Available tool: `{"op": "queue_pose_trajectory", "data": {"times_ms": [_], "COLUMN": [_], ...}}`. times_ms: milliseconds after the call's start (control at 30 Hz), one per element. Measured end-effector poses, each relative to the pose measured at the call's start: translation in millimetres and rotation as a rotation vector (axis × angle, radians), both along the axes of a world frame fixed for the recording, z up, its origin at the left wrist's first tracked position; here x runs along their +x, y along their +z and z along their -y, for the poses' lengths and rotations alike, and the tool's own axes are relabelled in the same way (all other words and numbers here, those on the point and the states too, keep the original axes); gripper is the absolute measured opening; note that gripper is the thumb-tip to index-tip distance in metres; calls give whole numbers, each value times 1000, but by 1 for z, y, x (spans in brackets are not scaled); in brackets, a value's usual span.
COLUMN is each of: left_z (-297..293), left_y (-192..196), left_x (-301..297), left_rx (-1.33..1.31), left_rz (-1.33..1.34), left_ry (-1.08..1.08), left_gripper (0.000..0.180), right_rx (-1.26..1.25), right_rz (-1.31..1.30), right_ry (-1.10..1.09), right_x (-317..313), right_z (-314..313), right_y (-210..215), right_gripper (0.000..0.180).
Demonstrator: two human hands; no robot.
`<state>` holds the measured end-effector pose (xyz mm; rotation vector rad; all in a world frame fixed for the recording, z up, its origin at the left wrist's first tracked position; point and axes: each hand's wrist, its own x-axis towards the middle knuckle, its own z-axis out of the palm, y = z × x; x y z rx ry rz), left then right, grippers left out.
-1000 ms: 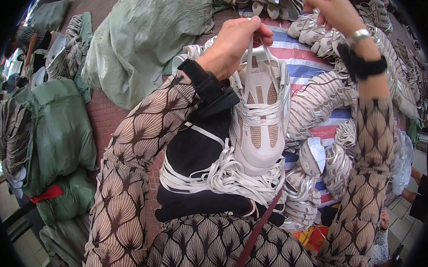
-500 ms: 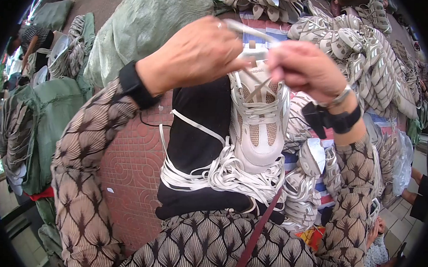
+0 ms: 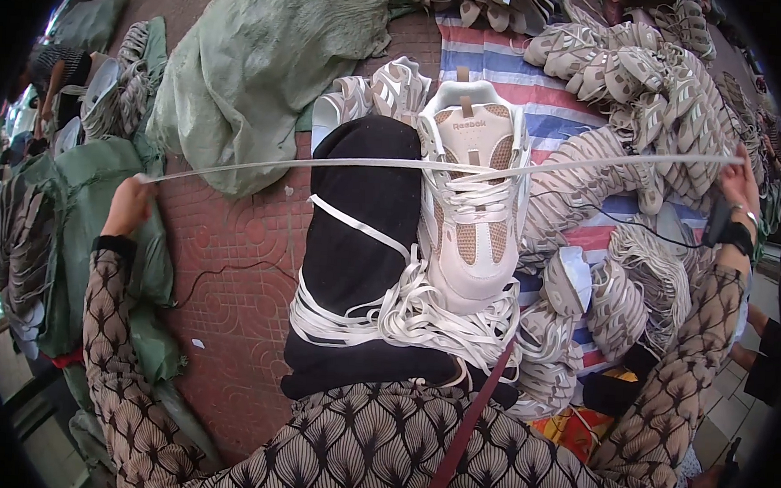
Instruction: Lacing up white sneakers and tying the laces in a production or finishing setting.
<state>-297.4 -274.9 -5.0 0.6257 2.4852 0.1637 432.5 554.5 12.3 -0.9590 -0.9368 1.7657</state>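
Note:
A beige and white sneaker [image 3: 473, 266] rests on my black-clad lap [image 3: 362, 189], toe toward me, its front laced with a white shoelace [image 3: 324, 162]. The lace's two ends run out tautly to either side above the shoe. My left hand [image 3: 127, 206], far out to the left, is closed on one end. At the far right, my right hand [image 3: 740, 185] pinches the other end. Below the toe lies a tangled bundle of loose white laces [image 3: 413, 311], one strand crossing the black cloth.
Stacked sneakers [image 3: 579, 179] and more shoes [image 3: 617, 309] sit on a striped sheet [image 3: 548, 93] to the right. A large green sack [image 3: 240, 77] stands on red paving [image 3: 237, 298] at the back left. Green-wrapped bundles [image 3: 102, 193] stand at the left. A few people are around the edges.
My hands have swung from close together over the sneaker's opening to far left and far right. The lace ends are now drawn out long and straight.

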Motion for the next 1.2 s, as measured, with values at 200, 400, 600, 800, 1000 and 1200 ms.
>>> {"op": "queue_pose_trajectory", "data": {"times_ms": [200, 400, 600, 800, 1000, 1200], "left_z": [52, 119, -156, -255, -262, -205], "left_y": [-30, -28, 7, -3, 41, 30], "left_x": [4, -66, 157, 288, 262, 179], "left_rx": [445, 1188, 790, 777, 417, 175], "left_rz": [419, 436, -188, -266, 1033, 841], "left_ry": [728, 1134, -63, -856, -376, -371], "left_gripper": [31, 37, 15, 29, 30, 31], "right_rx": [5, 146, -38, 212, 194, 259], "right_rz": [66, 142, 254, 300, 371, 401], "right_ry": [-281, -172, -68, 330, 423, 564], "right_x": [162, 207, -2, -181, -200, -223], "right_z": [-44, -4, 99, 262, 319, 349], "right_y": [30, 40, -18, -2, 1, -16], "right_gripper": [35, 31, 32, 27, 21, 14]}}
